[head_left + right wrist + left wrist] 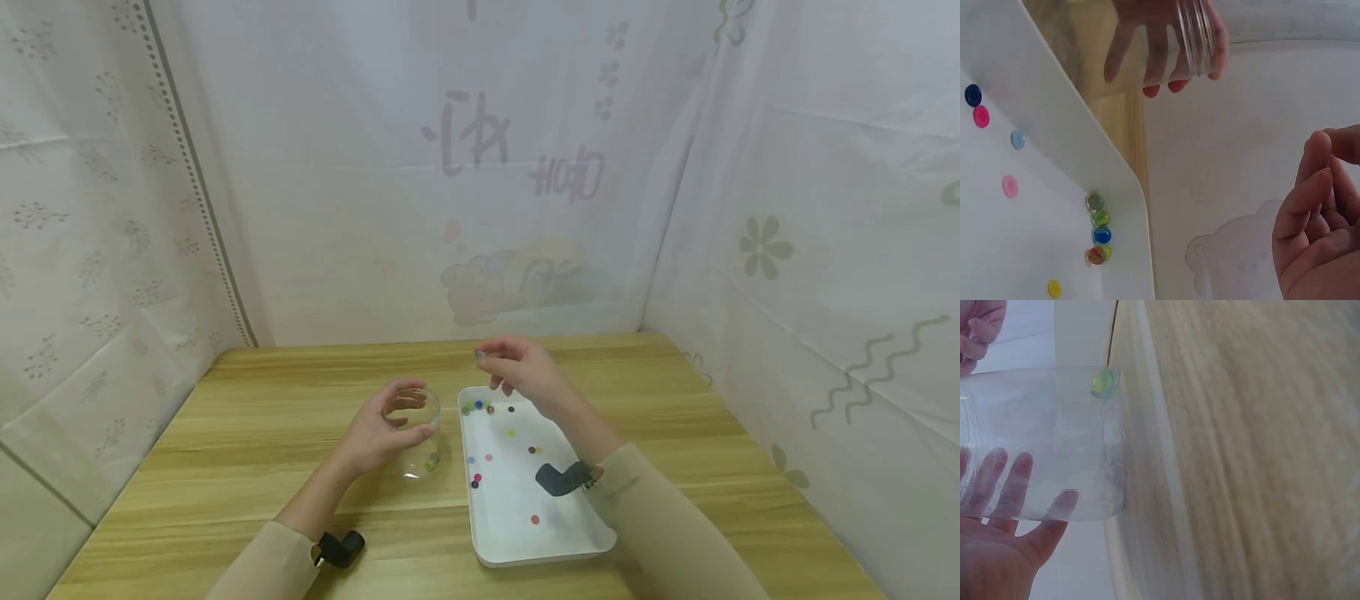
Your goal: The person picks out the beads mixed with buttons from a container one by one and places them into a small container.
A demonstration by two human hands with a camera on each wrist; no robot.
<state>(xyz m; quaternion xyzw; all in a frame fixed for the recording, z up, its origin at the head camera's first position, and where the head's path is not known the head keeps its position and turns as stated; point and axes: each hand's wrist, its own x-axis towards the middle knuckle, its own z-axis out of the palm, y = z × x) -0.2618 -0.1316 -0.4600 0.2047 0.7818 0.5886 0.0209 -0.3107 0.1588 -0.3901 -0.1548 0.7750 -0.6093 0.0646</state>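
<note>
My left hand [386, 429] grips a clear, open-mouthed jar [1041, 419] from its left side, fingers and thumb spread round the upper wall. The jar stands upright, its base at the wooden table. Inside, at the bottom, lie yellow-green and greyish marbles [432, 461]. Above the far end of a white tray [502, 546], my right hand [521, 371] pinches a small clear-grey marble [480, 355] between thumb and fingertips. In the right wrist view the fingertips hide that marble.
Several marbles [1102, 234] cluster in the tray's far left corner. Scattered over its floor are coloured buttons, among them a pink button [1010, 186], a dark blue button [973, 95] and a red button [535, 519]. White patterned curtains [375, 208] surround the wooden table [300, 383].
</note>
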